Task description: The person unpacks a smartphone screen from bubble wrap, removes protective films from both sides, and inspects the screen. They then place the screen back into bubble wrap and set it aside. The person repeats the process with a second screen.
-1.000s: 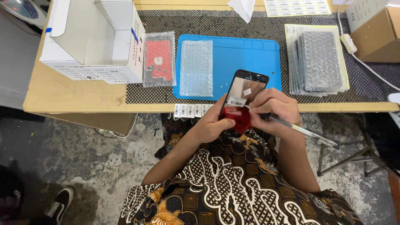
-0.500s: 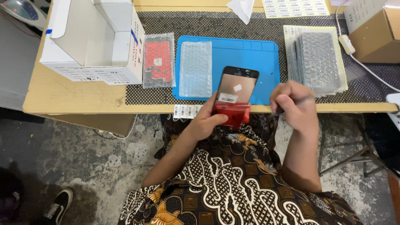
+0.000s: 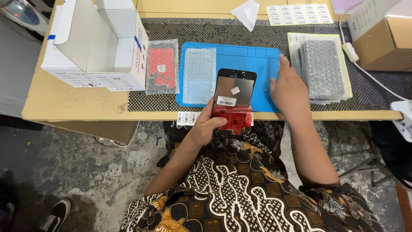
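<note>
Two bare hands at the near table edge. Left hand (image 3: 209,125) grips a black-framed phone screen panel with a red lower section (image 3: 234,101), fingers curled around its left side, thumb pressed on the red part; panel tilted up, its far end over the near edge of the blue rectangular silicone work mat (image 3: 253,64). Right hand (image 3: 288,88) lies flat on the mat's right end, fingers loosely spread, holding nothing, fingertips just beside a stack of grey bubble-wrap sleeves (image 3: 321,68). On the mat's left part lies a clear bubble-wrap pouch (image 3: 200,75). Left of the mat, a clear bag with a red part inside (image 3: 162,68), then an open white cardboard box (image 3: 96,43). Brown cardboard box (image 3: 386,41) far right.
</note>
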